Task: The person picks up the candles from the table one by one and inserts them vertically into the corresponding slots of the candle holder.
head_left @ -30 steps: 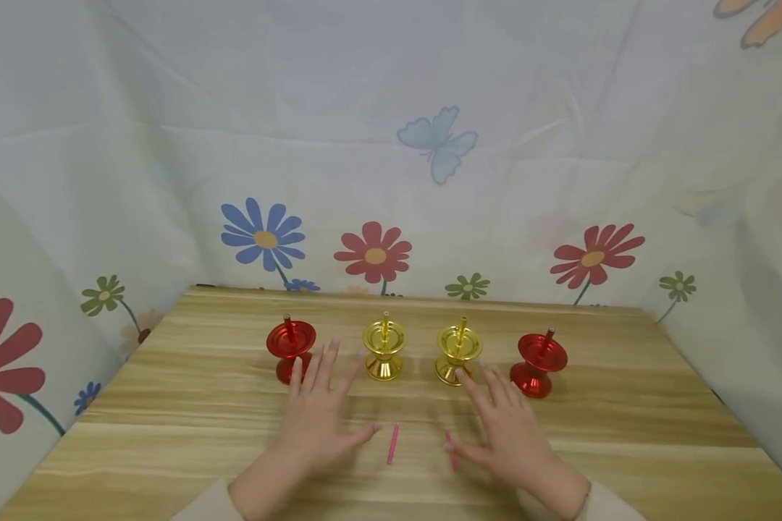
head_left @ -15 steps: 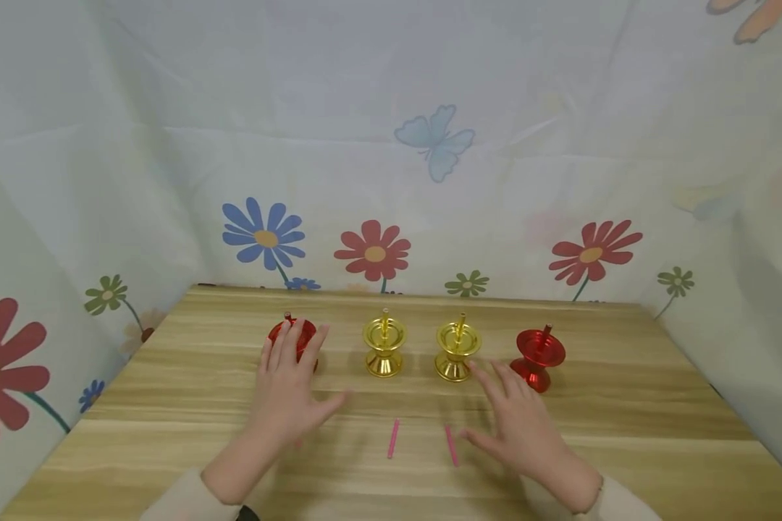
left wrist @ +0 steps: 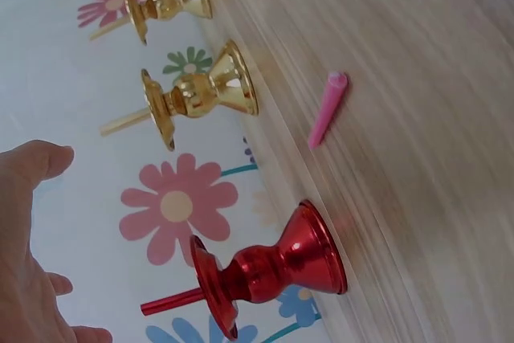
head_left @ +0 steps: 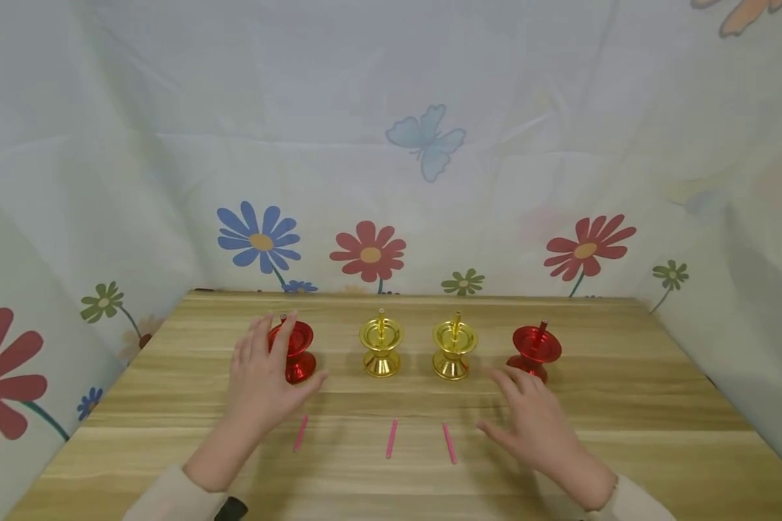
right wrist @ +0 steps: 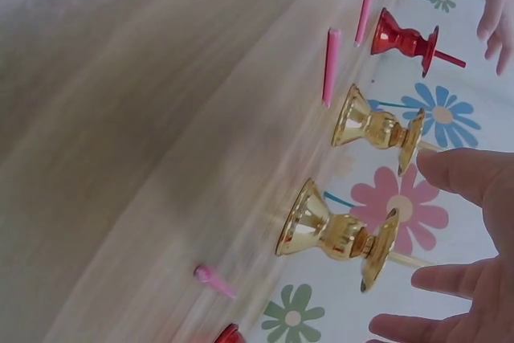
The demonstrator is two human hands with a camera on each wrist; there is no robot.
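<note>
My left hand (head_left: 261, 376) hovers with spread fingers in front of the left red candle holder (head_left: 301, 365), overlapping its dish in the head view. In the left wrist view that red holder (left wrist: 265, 271) stands upright, apart from the fingers. My right hand (head_left: 537, 423) has its fingers spread and holds nothing. It is just in front of the right red holder (head_left: 536, 346), covering part of its foot. Between the hands stand two gold holders (head_left: 381, 362) (head_left: 451, 364). Three pink sticks (head_left: 301, 433) (head_left: 392, 438) (head_left: 450, 443) lie nearer on the table.
The right wrist view shows another pink stick (right wrist: 214, 279) at the lower left, hidden behind the right hand in the head view. A pale cloth with printed flowers (head_left: 368, 253) hangs behind and beside the wooden table (head_left: 365, 492).
My left hand has moved left to the left red holder, uncovering a pink stick. My right hand has shifted a little right, away from the pink stick beside its thumb.
</note>
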